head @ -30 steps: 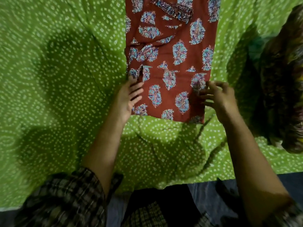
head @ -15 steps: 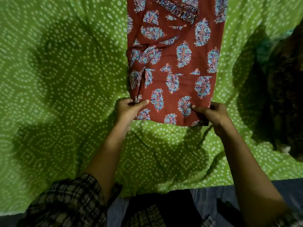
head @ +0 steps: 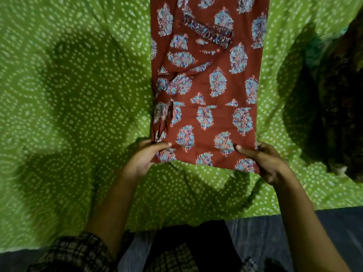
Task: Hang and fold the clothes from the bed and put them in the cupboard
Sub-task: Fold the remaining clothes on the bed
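Both hands have dropped back to the near hem! A second ago they lay flat along the side edges of the red printed garment (head: 212, 85). Now the left hand (head: 144, 159) has the near-left corner and the right hand (head: 270, 163) the near-right one. The fingers (head: 244, 151) are clamped on the cloth on both sides, thumbs on top and the rest curled underneath, and the hem looks slightly lifted off the bed.

The garment lies on the green dotted bedsheet (head: 68, 95), already narrowed into a long strip that runs away from the person and out past the far edge of view. Its left edge shows some bunching, and a patterned band sits on it towards the far end.

My read is that the smoothing is done and the next fold is being set up, with the near end going up and over towards the far end. So this piece is partly folded.

As for containers, no cupboard is in view, so nothing can be said of what it holds. A dark heap of cloth (head: 341, 95) waits at the right, probably more to fold. A checked sleeve (head: 78, 252) shows near the bottom.
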A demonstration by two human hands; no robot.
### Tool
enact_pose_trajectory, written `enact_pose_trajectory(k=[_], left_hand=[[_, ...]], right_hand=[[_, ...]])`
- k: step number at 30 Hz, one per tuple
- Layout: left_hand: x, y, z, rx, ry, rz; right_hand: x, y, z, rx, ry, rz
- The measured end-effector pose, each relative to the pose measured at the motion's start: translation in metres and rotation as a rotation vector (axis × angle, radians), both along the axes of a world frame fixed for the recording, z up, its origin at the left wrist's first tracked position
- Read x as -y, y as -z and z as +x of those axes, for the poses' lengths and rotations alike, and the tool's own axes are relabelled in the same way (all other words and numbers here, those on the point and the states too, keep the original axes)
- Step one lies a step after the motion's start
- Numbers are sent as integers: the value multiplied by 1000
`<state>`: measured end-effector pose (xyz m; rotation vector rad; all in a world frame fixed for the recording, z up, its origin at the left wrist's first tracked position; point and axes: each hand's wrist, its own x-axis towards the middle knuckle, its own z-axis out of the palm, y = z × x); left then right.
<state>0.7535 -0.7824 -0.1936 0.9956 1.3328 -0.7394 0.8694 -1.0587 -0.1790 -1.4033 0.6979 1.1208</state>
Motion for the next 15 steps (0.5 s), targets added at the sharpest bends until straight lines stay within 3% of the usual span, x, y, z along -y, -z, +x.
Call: enact_pose_trajectory(k=[2,6,8,12,15], left_hand=[[13,-2,-25,-16,39,-41],[47,-17,-72,-103,-87,-202],[56,-26,-84,-139,-120,-187],[52,-48,-71,-21,-197,-165],[36,-64,-34,103,-272,41]], right_hand=[[13,-4,-15,-33,-39,-57],[40,-17,-49,-127,-162,-129],[48,-26,-60,-131,-172,-109],[42,-46,-40,-23,43,-147],[18,-56,-3,98,17,-122]])
